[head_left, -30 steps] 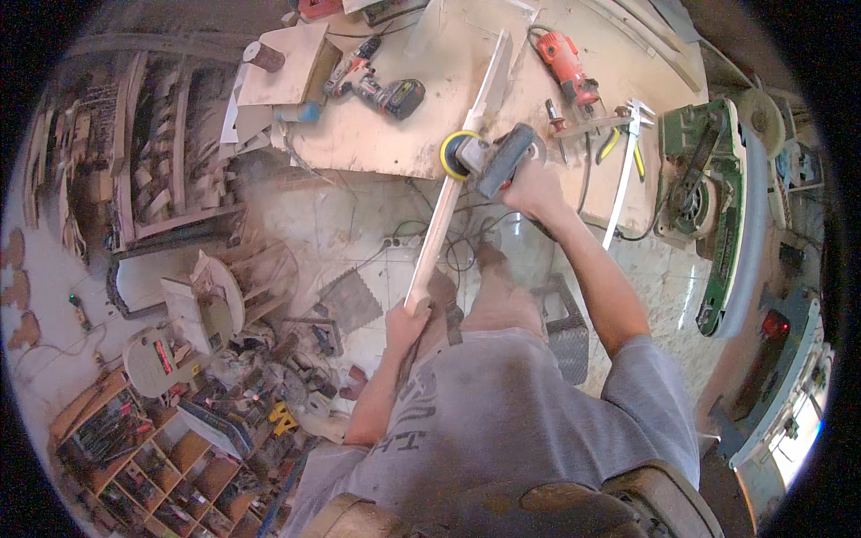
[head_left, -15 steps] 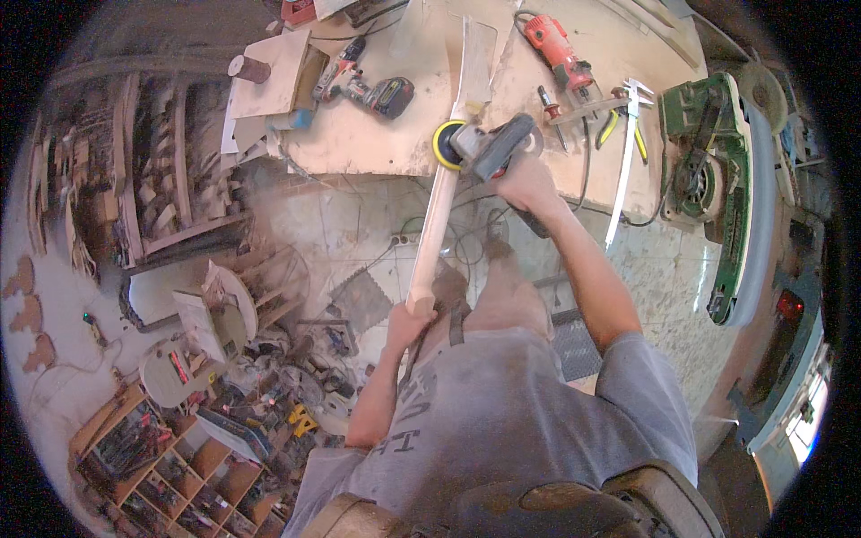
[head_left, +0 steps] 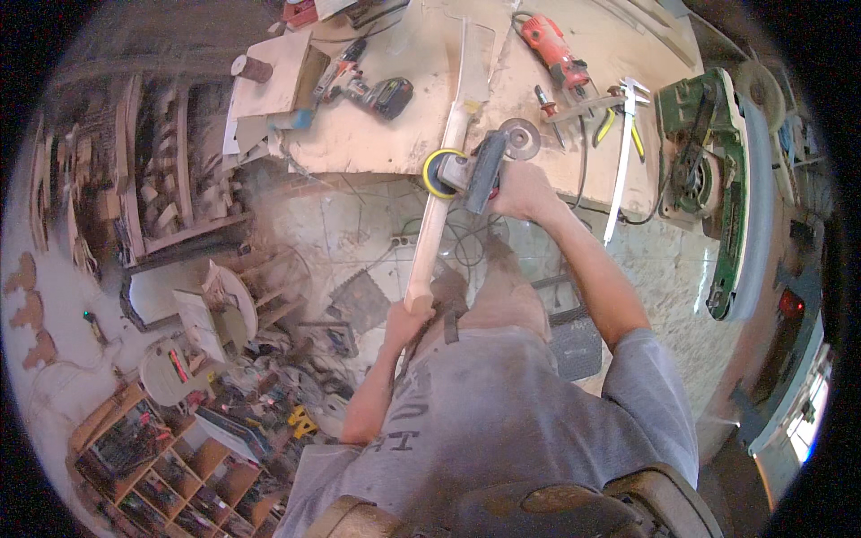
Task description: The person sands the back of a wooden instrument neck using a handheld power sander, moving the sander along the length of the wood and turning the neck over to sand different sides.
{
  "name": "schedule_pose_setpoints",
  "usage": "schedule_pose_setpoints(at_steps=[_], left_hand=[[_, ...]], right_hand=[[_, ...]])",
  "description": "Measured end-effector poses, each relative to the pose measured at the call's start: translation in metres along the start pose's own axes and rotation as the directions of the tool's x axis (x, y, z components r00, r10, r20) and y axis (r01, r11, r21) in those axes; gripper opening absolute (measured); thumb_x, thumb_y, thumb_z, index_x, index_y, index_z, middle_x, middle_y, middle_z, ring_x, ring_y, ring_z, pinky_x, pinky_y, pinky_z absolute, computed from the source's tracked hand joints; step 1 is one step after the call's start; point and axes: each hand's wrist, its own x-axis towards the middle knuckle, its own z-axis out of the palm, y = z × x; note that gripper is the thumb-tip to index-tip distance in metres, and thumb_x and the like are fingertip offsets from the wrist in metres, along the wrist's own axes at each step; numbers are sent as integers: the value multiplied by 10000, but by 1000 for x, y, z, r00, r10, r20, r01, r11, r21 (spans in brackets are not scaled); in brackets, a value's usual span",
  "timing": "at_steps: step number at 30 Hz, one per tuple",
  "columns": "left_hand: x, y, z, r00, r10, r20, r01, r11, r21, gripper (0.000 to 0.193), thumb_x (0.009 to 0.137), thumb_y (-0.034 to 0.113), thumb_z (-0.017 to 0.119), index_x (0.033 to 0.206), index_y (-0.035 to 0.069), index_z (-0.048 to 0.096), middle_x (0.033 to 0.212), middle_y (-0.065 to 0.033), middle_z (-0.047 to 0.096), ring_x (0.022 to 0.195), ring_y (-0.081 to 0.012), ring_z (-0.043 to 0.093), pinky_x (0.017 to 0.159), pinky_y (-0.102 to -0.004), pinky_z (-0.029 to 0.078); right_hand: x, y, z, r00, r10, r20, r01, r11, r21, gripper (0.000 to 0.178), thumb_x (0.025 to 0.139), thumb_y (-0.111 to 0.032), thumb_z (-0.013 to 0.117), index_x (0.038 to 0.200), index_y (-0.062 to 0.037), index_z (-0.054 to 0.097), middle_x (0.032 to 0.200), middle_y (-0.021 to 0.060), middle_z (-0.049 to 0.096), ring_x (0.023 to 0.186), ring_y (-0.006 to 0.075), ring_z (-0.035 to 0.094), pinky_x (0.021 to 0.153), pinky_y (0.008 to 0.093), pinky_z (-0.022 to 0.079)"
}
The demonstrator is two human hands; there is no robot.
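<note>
I see the left grip (head_left: 409, 325) clamping the wood (head_left: 430, 240) at its seven-o'clock end, the right grip (head_left: 524, 191) clamping a sander (head_left: 486, 170).

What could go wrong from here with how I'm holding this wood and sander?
The wood has no visible clamp; the left hand grips its near end, so it might twist. The sander in the right hand could skid down toward the bare left one. The caliper juts past the bench edge and might get knocked off.
</note>
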Motion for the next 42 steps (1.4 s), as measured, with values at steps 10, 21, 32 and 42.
schedule_pose_setpoints(at_steps=[10,21,32,42], left_hand=[[-6,9,3,1000,-5,-28,6,999,49,555,730,368,900,1064,-51,755,974,-269,766,950,-406,763,814,-468,588],[-19,17,3,986,166,-24,-168,982,-83,508,738,314,904,1078,-28,741,1024,-253,764,985,-411,748,832,-478,582],[-17,13,6,988,153,-6,-153,988,-23,493,777,368,861,1107,21,744,1037,-230,767,1004,-402,744,848,-469,579],[-19,15,4,995,95,13,-96,995,12,523,764,403,877,1107,29,749,1044,-233,769,1009,-414,736,865,-482,585]], right_hand=[[6,-15,-39,1000,-12,-27,7,986,-169,541,738,-455,793,1055,-30,691,954,256,752,898,455,743,831,530,595],[24,-34,-73,996,25,-83,-47,963,-265,605,710,-519,794,1023,-2,770,959,270,764,939,422,761,835,505,603],[26,-40,-62,1000,-3,11,6,945,-328,664,658,-528,811,1072,-12,761,996,246,772,941,423,759,862,509,600],[-30,-75,-22,964,-174,201,239,898,-369,545,699,-437,789,1003,13,751,917,271,752,908,432,751,839,515,597]])
